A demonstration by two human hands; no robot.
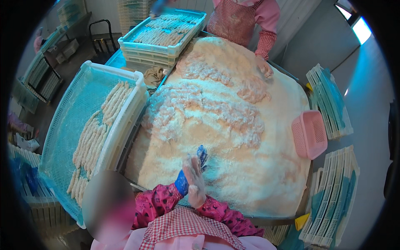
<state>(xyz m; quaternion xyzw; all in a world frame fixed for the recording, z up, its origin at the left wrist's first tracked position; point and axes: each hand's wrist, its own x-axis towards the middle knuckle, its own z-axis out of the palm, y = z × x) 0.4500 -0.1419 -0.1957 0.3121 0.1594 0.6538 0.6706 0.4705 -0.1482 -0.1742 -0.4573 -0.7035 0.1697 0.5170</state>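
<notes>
My left hand [202,156], in a blue glove dusted with white, reaches out over the near part of the table. Its fingers are stretched out. Across it lies my right hand [195,183], in a pale, powder-coated covering, with its fingers straight and pointing away from me. The two hands touch and cross; anything between the palms is hidden. Beneath them spreads a thick layer of pale crumbs or flour [233,175]. Farther off, ragged heaps of pinkish raw pieces [225,112], perhaps meat, lie in it, partly coated.
At left, a stacked crate [62,137] holds rows of coated strips [89,146]. Farther back stand more filled trays [166,31] and a crumpled cloth [154,77]. A pink basket [310,134] sits at the right edge, near stacked racks [329,196]. Opposite, a co-worker's hand [262,66] touches the layer.
</notes>
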